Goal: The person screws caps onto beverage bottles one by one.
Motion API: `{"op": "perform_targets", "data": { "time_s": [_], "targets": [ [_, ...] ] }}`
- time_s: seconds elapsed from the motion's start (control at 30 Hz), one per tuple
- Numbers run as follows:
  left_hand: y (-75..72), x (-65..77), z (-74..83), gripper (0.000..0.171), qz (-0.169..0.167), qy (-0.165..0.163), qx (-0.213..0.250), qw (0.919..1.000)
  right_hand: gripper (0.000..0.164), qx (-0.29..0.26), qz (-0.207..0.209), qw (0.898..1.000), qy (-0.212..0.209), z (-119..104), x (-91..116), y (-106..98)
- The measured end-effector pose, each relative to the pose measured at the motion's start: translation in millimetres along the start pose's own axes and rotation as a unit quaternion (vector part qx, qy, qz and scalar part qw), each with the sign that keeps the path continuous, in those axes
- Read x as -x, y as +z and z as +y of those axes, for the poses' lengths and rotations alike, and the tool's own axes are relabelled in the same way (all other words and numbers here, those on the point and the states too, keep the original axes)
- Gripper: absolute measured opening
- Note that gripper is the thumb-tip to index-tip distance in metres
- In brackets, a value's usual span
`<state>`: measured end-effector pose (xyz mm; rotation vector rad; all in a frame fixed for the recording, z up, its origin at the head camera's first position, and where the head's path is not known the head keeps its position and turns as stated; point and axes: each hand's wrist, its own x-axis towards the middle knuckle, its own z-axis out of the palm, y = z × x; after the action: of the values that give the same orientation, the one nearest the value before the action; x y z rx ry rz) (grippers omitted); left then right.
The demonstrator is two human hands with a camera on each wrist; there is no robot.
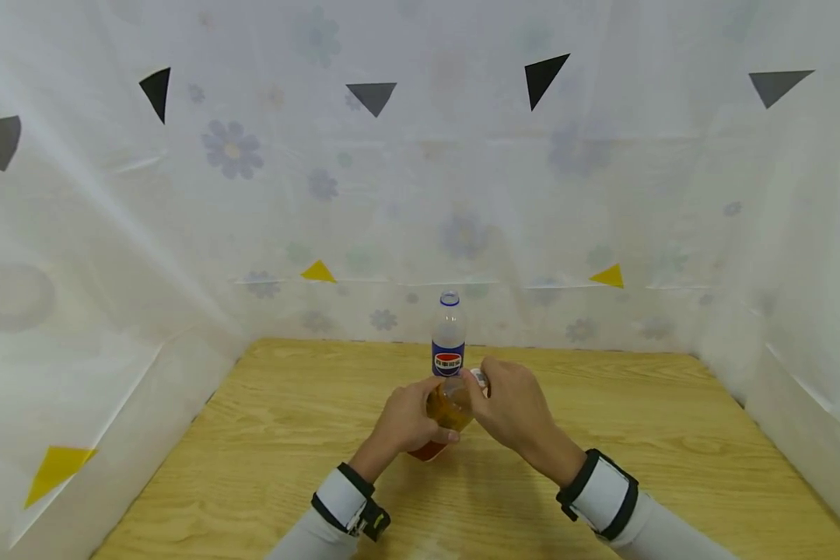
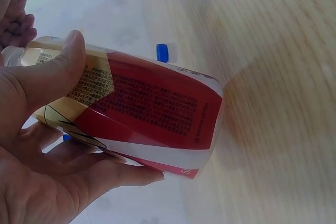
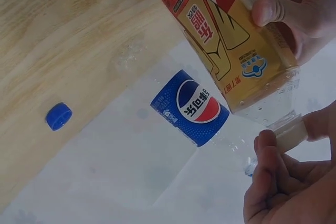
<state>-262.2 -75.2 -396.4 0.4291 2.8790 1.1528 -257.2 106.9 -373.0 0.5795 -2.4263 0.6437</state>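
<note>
Pale floral sheeting [image 1: 420, 194] rises behind and beside our wooden table [image 1: 287, 404] in the head view. Just below the centre of the frame, our left hand [image 1: 404, 420] is wrapped around a tilted bottle [image 1: 453, 403] of amber drink, its neck toward the upper right; our right hand [image 1: 514, 404] closes on its white cap [image 1: 479, 379]. Behind them we see an upright clear bottle [image 1: 449, 330] with a blue label.

From the left wrist, we see the tilted bottle's red and yellow label mid-frame, thumb above, fingers beneath, and a blue cap [image 2: 162, 53] at upper centre.

From the right wrist, the tilted bottle fills the upper right; at lower right our thumb and fingers pinch the white cap, and we cannot tell whether it is loose. The blue cap lies at left.
</note>
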Motion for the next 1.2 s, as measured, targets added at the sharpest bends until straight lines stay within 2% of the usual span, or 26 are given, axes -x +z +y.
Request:
{"op": "perform_targets", "data": {
  "time_s": [0.17,0.37,0.53,0.67,0.93,1.2],
  "targets": [
    [-0.7,0.9,-2.3,0.074,-0.001,0.001,-0.001,1.0,0.028,-0.013,-0.033,0.999,0.018,-4,1,-5],
    [-1.7,-0.7,-2.5,0.072,-0.001,0.009,-0.001,1.0,0.04,-0.041,-0.087,0.995,0.027,-11,0,-18],
    [-3.3,-0.4,-1.5,0.071,-0.004,0.014,0.002,0.9999,0.027,-0.034,-0.11,0.993,0.022,-13,0,-21],
    [-4.2,-0.5,-1.0,0.069,-0.012,0.015,0.006,0.9998,0.017,-0.034,-0.102,0.994,0.024,-14,1,-20],
    [-4.2,-2.1,-2.2,0.068,-0.019,0.016,0.003,0.9997,0.016,-0.04,-0.059,0.997,0.016,-12,3,-13],
    [-3.3,-2.6,-3.6,0.07,-0.015,0.011,-0.003,0.9998,0.014,-0.034,-0.049,0.998,0.017,-11,0,-10]
  ]
}}
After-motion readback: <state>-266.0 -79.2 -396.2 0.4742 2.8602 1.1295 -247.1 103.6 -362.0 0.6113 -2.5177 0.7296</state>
